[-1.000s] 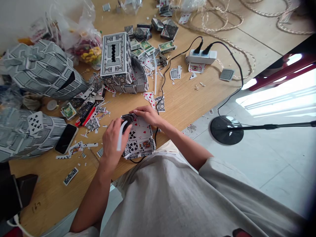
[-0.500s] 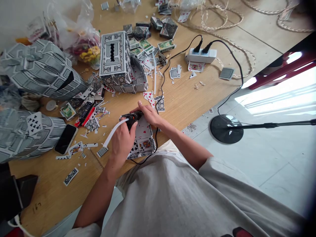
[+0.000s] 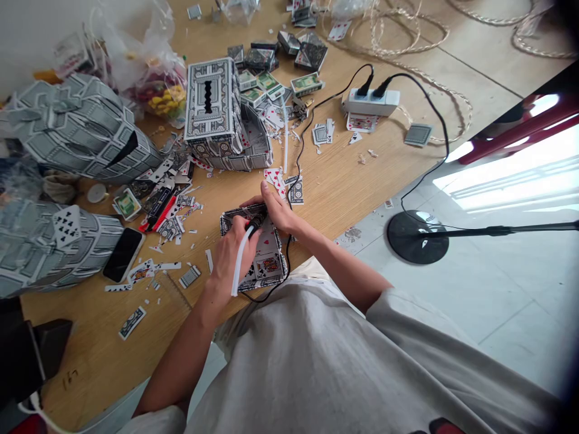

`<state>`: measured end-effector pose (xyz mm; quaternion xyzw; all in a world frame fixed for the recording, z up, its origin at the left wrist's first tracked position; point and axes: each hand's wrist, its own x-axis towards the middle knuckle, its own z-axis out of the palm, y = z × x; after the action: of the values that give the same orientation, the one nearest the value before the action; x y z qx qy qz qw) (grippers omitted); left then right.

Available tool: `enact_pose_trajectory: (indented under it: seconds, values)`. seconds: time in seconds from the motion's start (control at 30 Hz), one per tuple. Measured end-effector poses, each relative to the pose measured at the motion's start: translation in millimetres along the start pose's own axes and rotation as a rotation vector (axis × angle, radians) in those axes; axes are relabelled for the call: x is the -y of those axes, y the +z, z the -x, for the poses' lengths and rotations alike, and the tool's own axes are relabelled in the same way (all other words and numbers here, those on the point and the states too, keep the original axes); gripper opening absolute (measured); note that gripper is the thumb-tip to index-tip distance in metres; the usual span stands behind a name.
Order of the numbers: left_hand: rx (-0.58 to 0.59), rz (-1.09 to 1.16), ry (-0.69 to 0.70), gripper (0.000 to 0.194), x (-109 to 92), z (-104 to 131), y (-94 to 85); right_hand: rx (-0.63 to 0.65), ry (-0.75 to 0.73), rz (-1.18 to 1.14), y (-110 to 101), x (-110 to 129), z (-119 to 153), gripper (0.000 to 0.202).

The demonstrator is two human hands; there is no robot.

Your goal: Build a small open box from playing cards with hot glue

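left fingers (image 3: pixel 239 232) wrapped round glue gun (image 3: pixel 256 223), over card box (image 3: pixel 274 248). right hand (image 3: pixel 279 212) at far wall, probably bracing it; can't tell if fingers grip.

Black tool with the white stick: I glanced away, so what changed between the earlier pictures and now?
The black tool with a white flexible stick, held in the left hand, moved right, toward the right hand, whose thumb lifted. The stick swung out left, then back toward the person. Nothing was let go. The open playing-card tray and slotted grey-patterned box stayed put.
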<state>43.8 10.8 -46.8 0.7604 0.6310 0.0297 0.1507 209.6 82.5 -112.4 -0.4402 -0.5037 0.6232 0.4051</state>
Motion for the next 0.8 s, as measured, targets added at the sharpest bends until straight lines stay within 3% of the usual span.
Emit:
enact_pose_trajectory:
  seconds: [0.4, 0.8]
  values:
    - [-0.065, -0.041, -0.045, 0.029, 0.8, 1.0, 4.2, 0.017, -0.015, 0.013, -0.2, -3.3, -2.9, 0.104]
    - [-0.073, -0.166, -0.066, 0.032, 3.7, 3.6, -8.2, 0.01, -0.019, 0.014, 1.2, -1.0, -2.3, 0.101]
